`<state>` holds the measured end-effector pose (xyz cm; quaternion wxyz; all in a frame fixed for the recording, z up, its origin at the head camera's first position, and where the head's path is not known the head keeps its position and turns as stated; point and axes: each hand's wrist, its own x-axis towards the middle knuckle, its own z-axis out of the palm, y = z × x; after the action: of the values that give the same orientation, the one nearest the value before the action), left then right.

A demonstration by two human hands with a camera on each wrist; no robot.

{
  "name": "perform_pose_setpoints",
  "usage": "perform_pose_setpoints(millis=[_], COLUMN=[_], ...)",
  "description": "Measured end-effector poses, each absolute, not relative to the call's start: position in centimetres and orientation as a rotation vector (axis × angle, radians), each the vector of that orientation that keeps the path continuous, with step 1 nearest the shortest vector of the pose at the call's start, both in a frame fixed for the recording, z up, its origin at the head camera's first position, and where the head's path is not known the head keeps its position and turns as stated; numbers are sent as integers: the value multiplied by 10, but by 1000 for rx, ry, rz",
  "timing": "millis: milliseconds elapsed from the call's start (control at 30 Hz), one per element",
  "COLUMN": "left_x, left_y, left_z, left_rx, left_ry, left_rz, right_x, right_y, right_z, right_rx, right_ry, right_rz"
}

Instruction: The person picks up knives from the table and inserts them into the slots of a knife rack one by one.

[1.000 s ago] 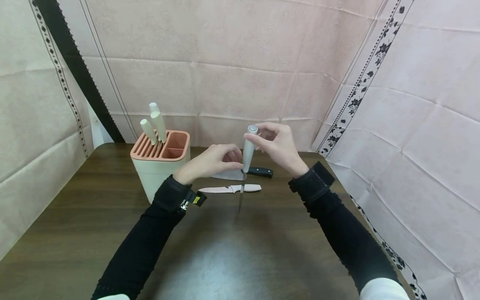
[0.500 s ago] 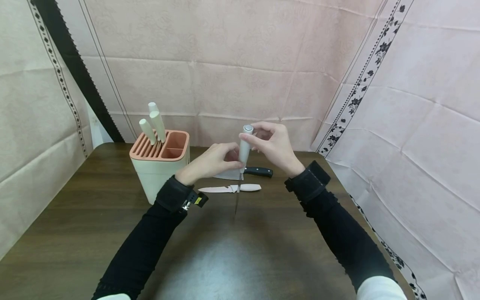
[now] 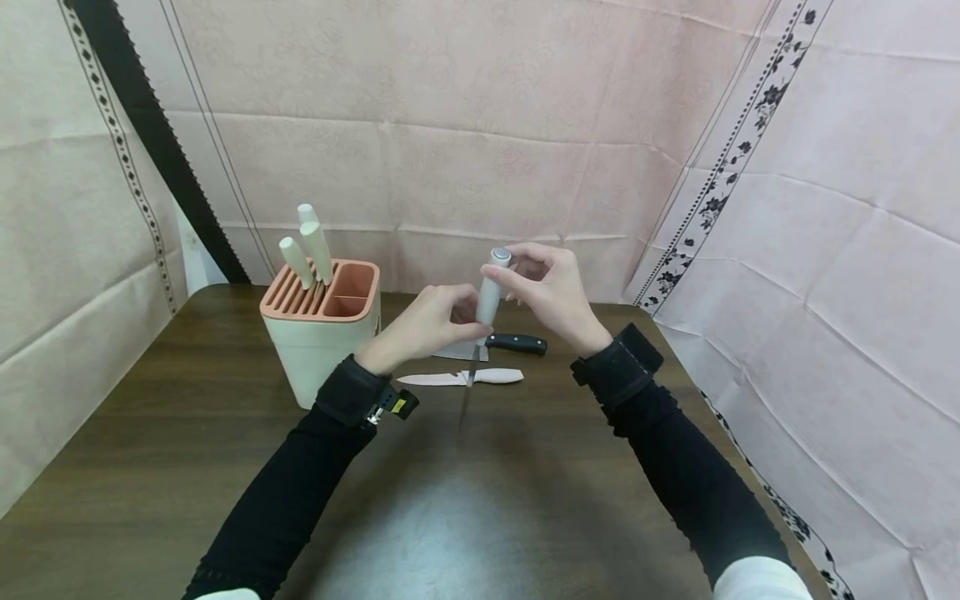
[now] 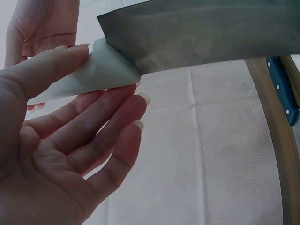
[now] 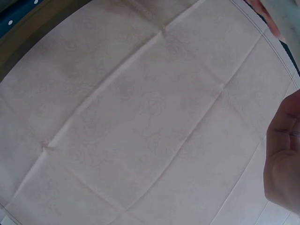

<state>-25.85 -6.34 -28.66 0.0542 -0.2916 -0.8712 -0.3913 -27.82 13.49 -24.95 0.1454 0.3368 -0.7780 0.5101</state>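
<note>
Bare table (image 3: 480, 500) lies open in front; knife block (image 3: 321, 333) and two knives (image 3: 480, 362) crowd behind.

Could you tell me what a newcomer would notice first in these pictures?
Both hands hold a pale-handled knife upright above the middle of the dark wooden table, blade down: the right hand pinches its top, the left hand its lower handle. At back left stands a pink-topped knife block.

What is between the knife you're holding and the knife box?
Nothing visible. Both hands, left hand and right hand, hold the white-handled knife upright above the table; only bare tabletop lies between it and the knife block.
</note>
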Motion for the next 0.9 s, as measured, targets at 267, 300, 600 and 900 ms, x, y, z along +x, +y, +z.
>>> perform_pose_setpoints(millis=[267,300,600,900], left_x=[-256,-255,-244,-237], left_y=[-78,-81,-104,-127], left_z=[-280,-278,-262,-242], left_rx=[-771,-756,-676,-584], left_ry=[-2625,-2624,-2552,-2463], left_rz=[-1175,-1168,-1134,-1151], right_x=[-264,-262,-267,-271], right_y=[141,143,159,166], right_z=[-240,-239,-249,-256], right_rx=[963,964,926,897], right_ry=[-2297,-2308,-2348,-2349], right_rz=[1517,1527,1555,1593])
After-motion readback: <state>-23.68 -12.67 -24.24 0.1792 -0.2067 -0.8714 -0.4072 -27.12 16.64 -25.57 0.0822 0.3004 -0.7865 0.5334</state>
